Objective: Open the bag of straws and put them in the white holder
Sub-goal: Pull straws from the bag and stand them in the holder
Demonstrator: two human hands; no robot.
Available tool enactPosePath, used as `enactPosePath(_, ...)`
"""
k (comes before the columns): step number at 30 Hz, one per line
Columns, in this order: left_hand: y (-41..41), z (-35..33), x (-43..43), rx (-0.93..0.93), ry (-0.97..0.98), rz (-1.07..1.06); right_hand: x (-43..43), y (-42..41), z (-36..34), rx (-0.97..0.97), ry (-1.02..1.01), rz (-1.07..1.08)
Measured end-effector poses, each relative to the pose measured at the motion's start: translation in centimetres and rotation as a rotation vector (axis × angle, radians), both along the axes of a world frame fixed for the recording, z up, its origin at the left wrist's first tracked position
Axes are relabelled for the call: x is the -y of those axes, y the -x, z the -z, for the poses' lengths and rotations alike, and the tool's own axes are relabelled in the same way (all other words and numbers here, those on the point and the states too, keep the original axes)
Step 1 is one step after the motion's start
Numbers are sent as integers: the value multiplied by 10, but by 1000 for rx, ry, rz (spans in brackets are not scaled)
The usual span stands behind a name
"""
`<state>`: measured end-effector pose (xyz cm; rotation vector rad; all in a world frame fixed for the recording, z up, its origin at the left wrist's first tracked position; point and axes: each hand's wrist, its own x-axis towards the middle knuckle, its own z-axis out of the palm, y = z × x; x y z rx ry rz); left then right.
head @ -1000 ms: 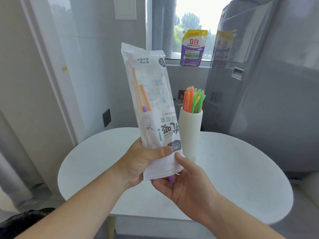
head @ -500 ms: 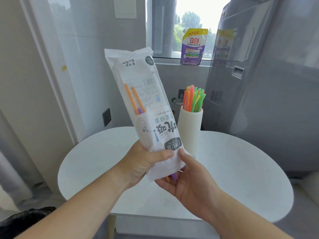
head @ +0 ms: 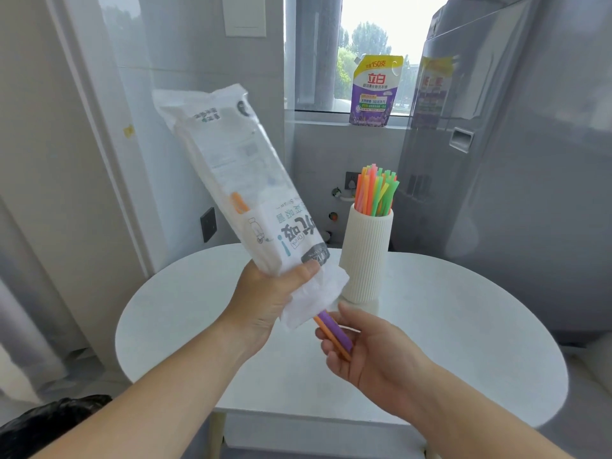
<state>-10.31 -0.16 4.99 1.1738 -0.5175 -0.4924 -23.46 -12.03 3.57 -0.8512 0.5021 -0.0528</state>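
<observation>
bag (head: 231, 180): white, tilted, mouth down | purple and orange straws (head: 332, 330): sticking out | holder (head: 364, 256): white, ribbed, upright

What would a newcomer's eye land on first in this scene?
Probably the tall white straw bag, held tilted mid-frame by the left hand, with purple and orange straws poking out of its lower end across the curled fingers of the right hand. Next come the neon straws fanning from the ribbed white holder, which stands on the round white table just behind the bag.
</observation>
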Motion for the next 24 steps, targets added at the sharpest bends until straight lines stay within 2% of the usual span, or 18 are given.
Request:
enactPosePath(6,-5,-5,-3,-127,15,-140,17,2,-1,10,253,44)
enactPosePath(9,-6,-5,-4,-182,11,-172,28,2,-5,27,286,107)
enactPosePath(12,-7,-5,-3,-248,13,-144,34,2,-13,79,205,189)
enactPosePath(18,4,-4,6,-422,39,-65,35,2,-29,222,-109,330)
enactPosePath(24,14,-8,13,-519,97,-10,25,-7,-43,287,-119,414)
